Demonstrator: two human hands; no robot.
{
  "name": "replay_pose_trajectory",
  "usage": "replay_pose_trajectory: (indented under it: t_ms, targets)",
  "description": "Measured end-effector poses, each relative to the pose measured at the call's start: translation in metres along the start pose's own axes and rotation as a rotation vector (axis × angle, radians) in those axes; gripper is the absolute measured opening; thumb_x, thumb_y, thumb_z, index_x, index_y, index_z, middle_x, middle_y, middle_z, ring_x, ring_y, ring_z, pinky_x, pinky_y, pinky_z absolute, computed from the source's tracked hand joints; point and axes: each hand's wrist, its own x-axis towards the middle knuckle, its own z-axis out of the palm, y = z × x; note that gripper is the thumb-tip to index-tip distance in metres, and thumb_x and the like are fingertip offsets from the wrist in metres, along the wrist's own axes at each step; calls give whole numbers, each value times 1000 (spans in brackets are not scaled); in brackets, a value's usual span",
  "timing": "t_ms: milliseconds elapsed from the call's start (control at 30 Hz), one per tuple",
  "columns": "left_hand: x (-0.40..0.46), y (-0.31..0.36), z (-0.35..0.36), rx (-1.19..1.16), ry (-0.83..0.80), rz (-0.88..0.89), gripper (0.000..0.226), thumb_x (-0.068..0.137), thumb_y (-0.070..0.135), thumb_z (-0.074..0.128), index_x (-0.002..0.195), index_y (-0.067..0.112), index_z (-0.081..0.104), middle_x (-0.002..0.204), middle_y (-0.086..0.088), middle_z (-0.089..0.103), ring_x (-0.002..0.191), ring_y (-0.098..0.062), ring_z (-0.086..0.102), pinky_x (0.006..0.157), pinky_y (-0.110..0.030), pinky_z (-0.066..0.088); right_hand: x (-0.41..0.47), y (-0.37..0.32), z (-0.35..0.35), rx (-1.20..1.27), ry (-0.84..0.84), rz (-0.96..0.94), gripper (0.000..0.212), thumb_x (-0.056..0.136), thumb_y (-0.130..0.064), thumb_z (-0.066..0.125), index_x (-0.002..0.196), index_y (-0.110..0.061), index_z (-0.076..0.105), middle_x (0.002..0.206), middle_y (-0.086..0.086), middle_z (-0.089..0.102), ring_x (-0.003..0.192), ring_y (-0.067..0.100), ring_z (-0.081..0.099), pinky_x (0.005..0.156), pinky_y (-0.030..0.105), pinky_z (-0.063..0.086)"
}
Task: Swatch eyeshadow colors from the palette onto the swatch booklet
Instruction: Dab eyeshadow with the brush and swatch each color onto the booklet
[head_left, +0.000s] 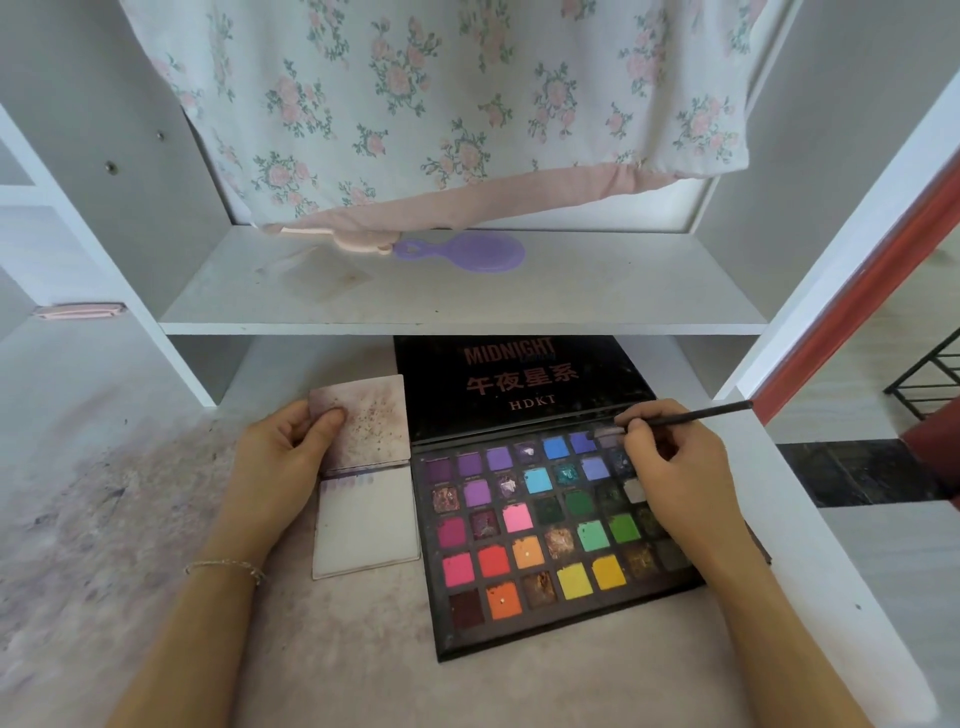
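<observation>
Step in hand: loading the brush (691, 414) from a pale mauve pan in the top row of the palette (550, 525).
Method advised: dab lightly, bristles flat on one pan only; neighbouring blues lie just beside it and would muddy the colour.
Right hand (675, 462): fingers curled, pinching the brush near its ferrule; tip on the pan.
Left hand (283, 452): thumb and fingers grasping the raised cover of the swatch booklet (366, 525).
Booklet position: open on the worktop (130, 519), touching the palette's left edge; faint purple swatches along the page top.
Next requirement: carry the brush to the bare page below the existing row.
</observation>
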Motion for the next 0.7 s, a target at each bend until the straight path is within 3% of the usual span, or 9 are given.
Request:
replay_pose_trajectory:
  t_ms: [167,300,400,433,500,700]
  targets:
    - [2,-5,-2,42,17,-22,15,88,20,57,75,26,64,72,9,69,67,-7,61,62,-16,48,-9,-28,30,111,-196,-21,23,87,-9,51,78,-30,54,76,-1,63,76,11,63,57,26,54]
    - [1,-2,-2,30,4,-38,16,88,21,57,78,28,66,72,13,70,71,-7,65,65,-17,50,-19,-42,65,202,-288,-48,21,86,-8,53,77,-27,53,74,9,60,76,29,60,65,37,52]
    - [1,-3,-2,48,14,-53,17,88,22,57,84,8,67,80,-14,71,77,-30,65,73,-41,52,-23,-47,88,187,-356,-67,19,85,-12,56,75,-28,54,70,2,61,67,17,57,57,24,47]
    - [1,-3,-2,51,11,-53,21,88,22,57,85,3,65,82,-20,69,75,-32,63,73,-44,52,-23,-49,93,189,-375,-67,18,85,-14,57,75,-28,55,66,-3,60,61,10,54,55,19,43]
    - [1,-1,-2,43,-2,-55,23,89,22,56,83,0,63,82,-23,67,70,-24,60,68,-41,51,-23,-51,102,194,-399,-61,16,84,-15,58,74,-27,56,62,-9,59,57,2,51,54,15,41]
    - [1,2,-1,13,-4,-79,18,89,19,56,82,4,64,79,-18,68,71,-19,60,65,-36,50,-24,-46,110,168,-414,-62,15,82,-15,60,72,-25,57,63,3,60,55,6,50,51,18,41]
